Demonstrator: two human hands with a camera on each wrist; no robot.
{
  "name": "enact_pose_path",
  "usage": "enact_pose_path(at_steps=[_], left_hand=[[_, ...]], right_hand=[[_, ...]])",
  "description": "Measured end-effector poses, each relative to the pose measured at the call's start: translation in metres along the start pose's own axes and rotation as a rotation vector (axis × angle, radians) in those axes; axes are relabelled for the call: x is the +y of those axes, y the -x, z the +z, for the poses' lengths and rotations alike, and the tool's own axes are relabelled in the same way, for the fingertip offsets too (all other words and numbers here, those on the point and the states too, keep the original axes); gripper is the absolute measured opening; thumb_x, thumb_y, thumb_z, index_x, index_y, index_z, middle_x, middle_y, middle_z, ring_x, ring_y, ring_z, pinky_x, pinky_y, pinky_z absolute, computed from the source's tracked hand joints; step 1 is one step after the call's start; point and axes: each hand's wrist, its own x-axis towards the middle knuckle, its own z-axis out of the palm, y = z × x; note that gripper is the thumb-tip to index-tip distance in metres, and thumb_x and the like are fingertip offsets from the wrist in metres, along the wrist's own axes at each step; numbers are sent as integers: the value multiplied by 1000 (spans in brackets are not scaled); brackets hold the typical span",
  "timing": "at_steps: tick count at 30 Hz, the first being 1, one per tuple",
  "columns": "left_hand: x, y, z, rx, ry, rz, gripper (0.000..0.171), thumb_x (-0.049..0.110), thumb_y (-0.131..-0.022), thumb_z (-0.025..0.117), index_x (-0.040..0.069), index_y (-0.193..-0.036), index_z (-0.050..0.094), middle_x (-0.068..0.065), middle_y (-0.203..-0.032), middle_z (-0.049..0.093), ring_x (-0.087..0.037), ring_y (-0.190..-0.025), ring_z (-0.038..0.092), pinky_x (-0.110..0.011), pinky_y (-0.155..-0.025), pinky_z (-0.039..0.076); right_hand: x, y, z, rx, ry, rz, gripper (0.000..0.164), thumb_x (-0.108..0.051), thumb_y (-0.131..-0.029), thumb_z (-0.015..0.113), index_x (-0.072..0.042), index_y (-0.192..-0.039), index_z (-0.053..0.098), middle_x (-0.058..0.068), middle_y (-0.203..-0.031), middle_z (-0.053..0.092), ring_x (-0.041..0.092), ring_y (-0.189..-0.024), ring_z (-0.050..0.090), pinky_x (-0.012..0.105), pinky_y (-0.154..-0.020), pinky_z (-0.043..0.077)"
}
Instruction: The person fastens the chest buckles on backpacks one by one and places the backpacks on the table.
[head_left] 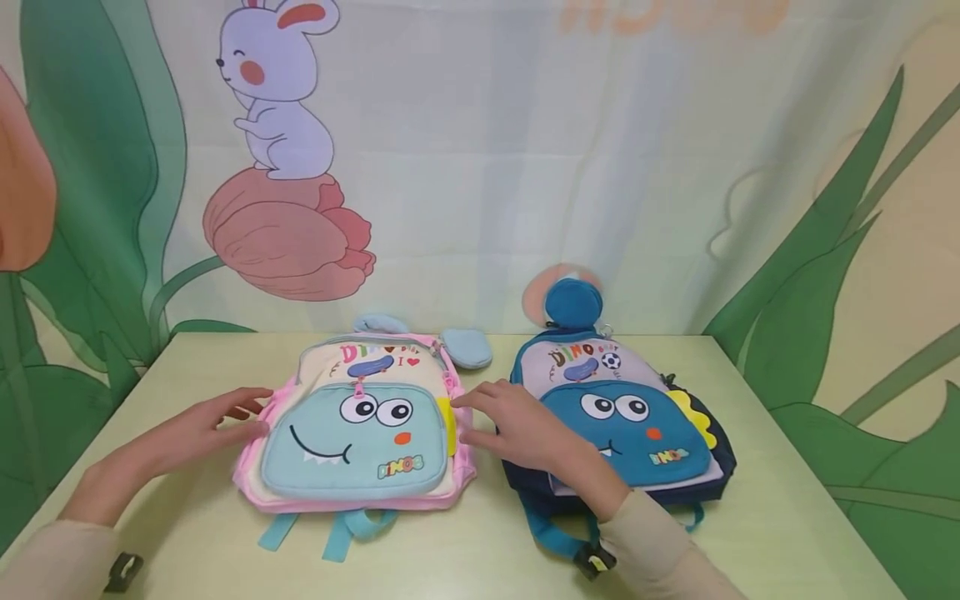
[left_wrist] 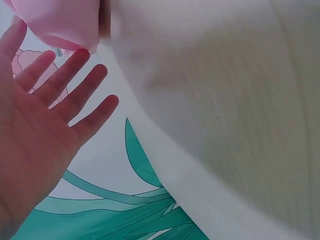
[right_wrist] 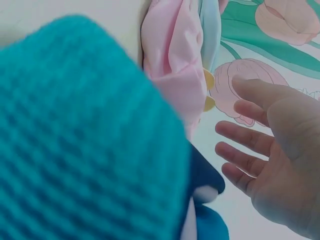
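A pink and cream child's backpack [head_left: 352, 467] with a pale blue dinosaur-face pocket lies front up on the table. At its left edge is my left hand [head_left: 213, 423], fingers spread and loosely bent. The left wrist view has those fingers beside pink fabric [left_wrist: 62, 22]; whether they touch it I cannot tell. My right hand [head_left: 521, 427] reaches to the right edge, fingertips by the yellow spikes [head_left: 448, 425]. In the right wrist view its fingers extend with nothing between them, near the pink side [right_wrist: 175, 65]. Beneath my right forearm lies a dark blue dinosaur backpack [head_left: 637, 450], partly hidden.
Straps with a black buckle [head_left: 595, 560] hang toward the front of the pale table [head_left: 450, 558]. Another black buckle [head_left: 123, 572] is by my left sleeve. A round blue pouch [head_left: 573, 303] stands behind the dark backpack. A printed rabbit curtain [head_left: 480, 167] hangs behind.
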Motion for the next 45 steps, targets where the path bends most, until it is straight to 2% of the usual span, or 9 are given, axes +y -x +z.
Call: enact_pose_path(at_steps=[3,8,12,22,35,45], left_hand=[[-1,1,1,-18,15,-24,64,47,-98,57,10,-148,40,-18,-132,57,-33,-115,58,-45,-89,50],[-2,-1,0,-78,19,-85,67,49,-98,55,14,-151,35,-13,-121,58,-24,-105,58,-38,-82,50],[-1,-2,0,-114,27,-117,68,51,-99,54,16,-153,33,-11,-118,59,-23,-105,58,-37,-80,49],[0,-5,1,-151,44,-146,70,51,-99,53,14,-154,31,-11,-117,59,-22,-102,58,-36,-79,49],[3,-7,2,-129,93,-125,67,45,-99,56,10,-153,34,-10,-116,60,-19,-98,59,-35,-79,49],[5,-6,1,-81,88,-91,66,44,-99,57,9,-151,37,-11,-116,60,-18,-94,59,-33,-77,50]], right_hand=[[-4,-3,4,-20,-4,9,47,-45,-96,62,-25,-138,58,-2,-139,59,20,-128,52,43,-105,46],[-11,-6,10,-50,7,11,52,-48,-94,64,-27,-140,56,-2,-142,56,20,-127,51,41,-103,47],[-15,-8,13,-64,17,-5,57,-52,-91,66,-29,-142,54,-3,-144,53,19,-127,50,40,-104,47],[-16,-15,21,-112,-43,-35,57,-54,-91,65,-32,-141,54,-4,-140,53,16,-121,49,33,-98,49],[-16,-15,26,-123,-85,-42,55,-51,-91,67,-29,-140,56,-1,-140,51,16,-123,47,30,-100,48],[-15,-13,29,-111,-112,-43,54,-50,-91,67,-27,-139,58,1,-141,51,17,-125,47,32,-103,47]])
